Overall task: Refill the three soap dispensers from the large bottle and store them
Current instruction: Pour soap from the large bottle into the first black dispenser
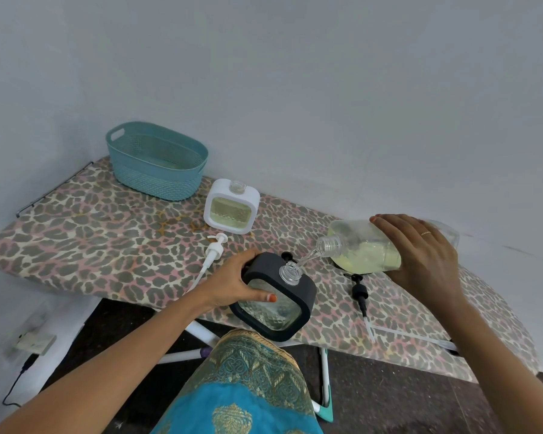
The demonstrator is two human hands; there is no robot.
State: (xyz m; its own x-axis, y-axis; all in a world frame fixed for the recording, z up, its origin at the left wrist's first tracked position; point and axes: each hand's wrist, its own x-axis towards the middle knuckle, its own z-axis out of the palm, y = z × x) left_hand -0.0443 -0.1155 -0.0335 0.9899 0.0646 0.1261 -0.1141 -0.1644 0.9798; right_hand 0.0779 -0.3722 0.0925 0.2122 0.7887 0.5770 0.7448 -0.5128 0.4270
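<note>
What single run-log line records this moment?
step: filling black dispenser; left hand: grips it; right hand: tips large bottle; white dispenser: uncapped, soap inside

Garment [242, 389]: we see turquoise cloth with gold woven motifs and a patterned gold border.
Right hand [420, 255]: we note a thin gold-coloured ring [425, 233] on one finger.
Left hand [232, 285]: we note an orange-painted thumbnail [272, 297].
Forearms [123, 349]: we see both uncovered.

One head-worn camera, close above the board [101, 233], looks forward and down: wall [295, 73] fills twelve o'clock, basket [157, 164] at ten, the wearer's skirt [242, 399] at six
</note>
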